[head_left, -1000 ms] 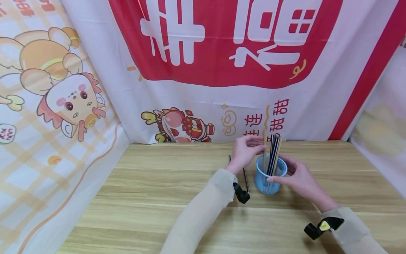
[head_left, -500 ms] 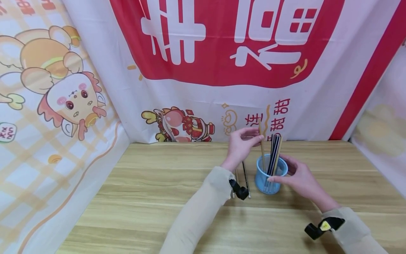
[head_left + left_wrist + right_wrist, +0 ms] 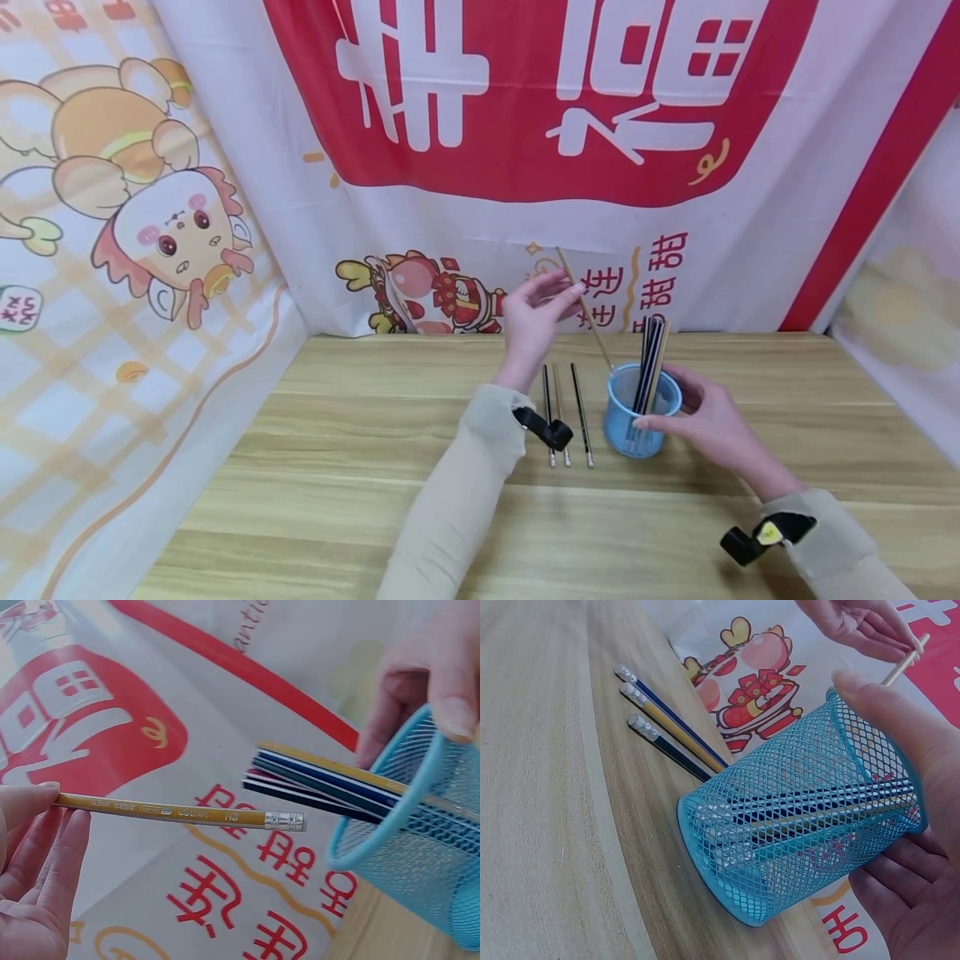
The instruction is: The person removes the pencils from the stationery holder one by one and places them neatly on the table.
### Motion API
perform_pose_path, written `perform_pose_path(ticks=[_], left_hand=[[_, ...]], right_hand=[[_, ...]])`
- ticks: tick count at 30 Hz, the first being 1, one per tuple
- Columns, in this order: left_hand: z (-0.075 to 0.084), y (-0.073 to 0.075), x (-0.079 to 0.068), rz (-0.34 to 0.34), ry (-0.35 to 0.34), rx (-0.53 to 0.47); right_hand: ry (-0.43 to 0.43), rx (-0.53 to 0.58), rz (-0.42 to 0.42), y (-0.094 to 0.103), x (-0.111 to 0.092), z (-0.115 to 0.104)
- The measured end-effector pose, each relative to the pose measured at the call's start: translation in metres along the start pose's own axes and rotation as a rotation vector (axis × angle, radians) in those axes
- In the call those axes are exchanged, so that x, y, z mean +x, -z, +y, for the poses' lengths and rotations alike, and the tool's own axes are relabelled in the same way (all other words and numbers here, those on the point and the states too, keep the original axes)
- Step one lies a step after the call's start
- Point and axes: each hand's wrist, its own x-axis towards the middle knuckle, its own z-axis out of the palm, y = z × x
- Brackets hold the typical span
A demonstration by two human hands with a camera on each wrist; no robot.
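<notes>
A yellow pencil [image 3: 172, 813] with a metal-banded eraser end is pinched between the thumb and fingers of my left hand [image 3: 531, 321]. In the head view it slants down, its eraser end close by the rim of the blue mesh pencil cup [image 3: 626, 429]. My right hand [image 3: 708, 421] grips that cup, thumb at the front of the rim and fingers behind. Several dark and yellow pencils [image 3: 322, 780] lean together inside it. Left of the cup, three pencils [image 3: 667, 724] lie side by side on the table, eraser ends toward me.
The wooden table [image 3: 337, 500] runs back to a white and red printed cloth [image 3: 480, 225] hanging behind it. Another printed cloth [image 3: 247, 367] hangs along the left side.
My left hand has drawn the yellow pencil up and leftward out of the cup, tilting it. The three pencils on the table have come into full view. My right hand stays on the cup.
</notes>
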Motion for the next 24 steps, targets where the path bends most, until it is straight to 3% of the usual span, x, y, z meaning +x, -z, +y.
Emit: perform_pose_path(ticks=[4,10,19,24], left_hand=[[0.005,0.01,0.004,0.028,-0.013,-0.039],[0.01,0.026,0.007,0.058,-0.019,-0.01],[0.006,0.049,0.003,0.075,0.028,0.082],[-0.002,0.06,-0.001,0.034,0.07,0.175]], right_hand=[[-0.003,-0.003,0.001,0.0,0.0,-0.001],[-0.01,0.002,-0.002,0.0,0.0,-0.002],[-0.014,0.007,-0.013,0.0,-0.001,-0.004],[-0.016,0.004,-0.006,0.001,-0.001,-0.004]])
